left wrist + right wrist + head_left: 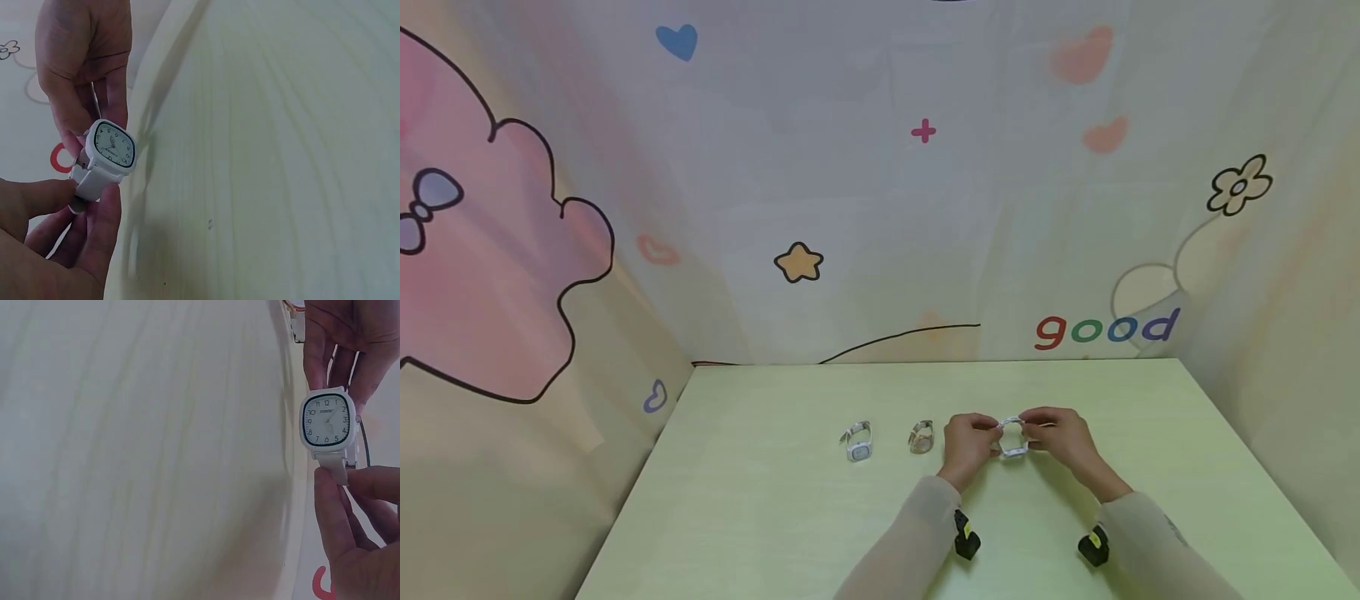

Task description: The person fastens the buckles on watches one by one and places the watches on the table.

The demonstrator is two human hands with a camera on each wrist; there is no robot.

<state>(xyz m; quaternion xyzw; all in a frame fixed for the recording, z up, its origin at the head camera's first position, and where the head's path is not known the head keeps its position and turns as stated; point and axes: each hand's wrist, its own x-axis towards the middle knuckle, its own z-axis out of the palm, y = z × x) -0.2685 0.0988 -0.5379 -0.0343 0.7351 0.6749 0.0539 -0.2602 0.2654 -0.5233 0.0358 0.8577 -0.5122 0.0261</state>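
Note:
A white wristwatch [1015, 452] with a rounded-square case is held up between both hands, over the right half of the table. My left hand [967, 448] pinches its strap on one side between thumb and fingers. On the other side my right hand [1063, 435] grips the strap the same way. Seen from the left wrist, the watch dial [114, 147] has a dark ring and numerals. In the right wrist view the dial [327, 422] faces the camera, the strap bent round behind it. Fingers partly hide the strap.
To the left of my hands lie a rose-gold-toned watch [921, 440] and, farther left, a white and silver watch [859, 451]. All this is on a pale green table [737, 500]. A printed curtain [865, 183] hangs behind and at both sides.

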